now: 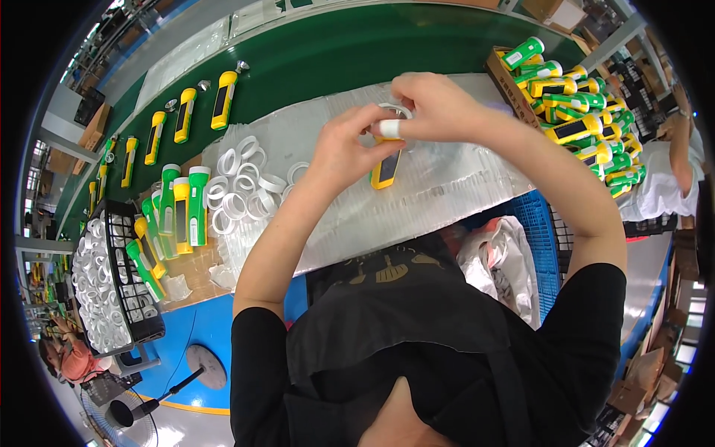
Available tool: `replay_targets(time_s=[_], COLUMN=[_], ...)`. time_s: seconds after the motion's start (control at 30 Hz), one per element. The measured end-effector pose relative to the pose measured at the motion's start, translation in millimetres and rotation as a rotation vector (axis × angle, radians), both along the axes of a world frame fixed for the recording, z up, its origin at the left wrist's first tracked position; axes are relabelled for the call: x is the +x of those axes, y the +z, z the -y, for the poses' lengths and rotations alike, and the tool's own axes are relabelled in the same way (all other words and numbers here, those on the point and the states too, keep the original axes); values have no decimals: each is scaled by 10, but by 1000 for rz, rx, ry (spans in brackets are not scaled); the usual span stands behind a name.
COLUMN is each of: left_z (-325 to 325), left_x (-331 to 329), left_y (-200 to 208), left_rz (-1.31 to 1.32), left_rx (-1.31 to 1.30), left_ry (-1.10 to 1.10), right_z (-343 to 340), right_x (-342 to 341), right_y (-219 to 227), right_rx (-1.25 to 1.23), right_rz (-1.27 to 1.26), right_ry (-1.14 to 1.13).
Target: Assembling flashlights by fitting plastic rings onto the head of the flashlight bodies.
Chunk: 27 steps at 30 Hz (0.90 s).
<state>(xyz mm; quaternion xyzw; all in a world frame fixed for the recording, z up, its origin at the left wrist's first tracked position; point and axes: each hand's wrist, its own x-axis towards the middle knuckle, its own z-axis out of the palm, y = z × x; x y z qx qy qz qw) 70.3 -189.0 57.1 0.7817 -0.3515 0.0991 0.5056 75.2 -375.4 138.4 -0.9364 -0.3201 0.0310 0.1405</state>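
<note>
Over the grey padded sheet, both hands meet at the head end of a yellow flashlight (385, 171) with a dark panel on its body. My left hand (344, 147) has its thumb and fingers closed around the flashlight just below its head. My right hand (432, 108), with white tape around one digit, grips a white ring (395, 109) at the flashlight's top. The fingers partly hide where ring and body meet. Left of my left forearm lies a pile of loose white rings (242, 182).
Green and yellow flashlights (197, 205) stand at the left, beside a black crate (123, 276) of white rings. More yellow flashlights (185, 115) line the green belt (298, 67). At right, a carton (514, 88) overflows with flashlights. A blue basket (538, 246) holds a white bag.
</note>
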Motion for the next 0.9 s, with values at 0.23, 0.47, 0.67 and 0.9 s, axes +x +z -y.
replay_targets(time_s=[0.23,0.47,0.67,0.9], left_z=[-6,-56,-134,-143], left_x=[43,69,-3,130], left_y=[82,-37,-126,-253], left_rz=[37,-39,-229,-748], left_rx=[17,-54,-147,-657], left_ry=[-39,-15,-52,-91], right_z=[63,9,-560,-693], right_x=[112,-103,-563,-652], right_y=[-21,-915,-1853,-1699], right_rx=[59,795,1072,876], right_rz=[-86,5,-149,-97], right_ry=[28,-302,-496,-542])
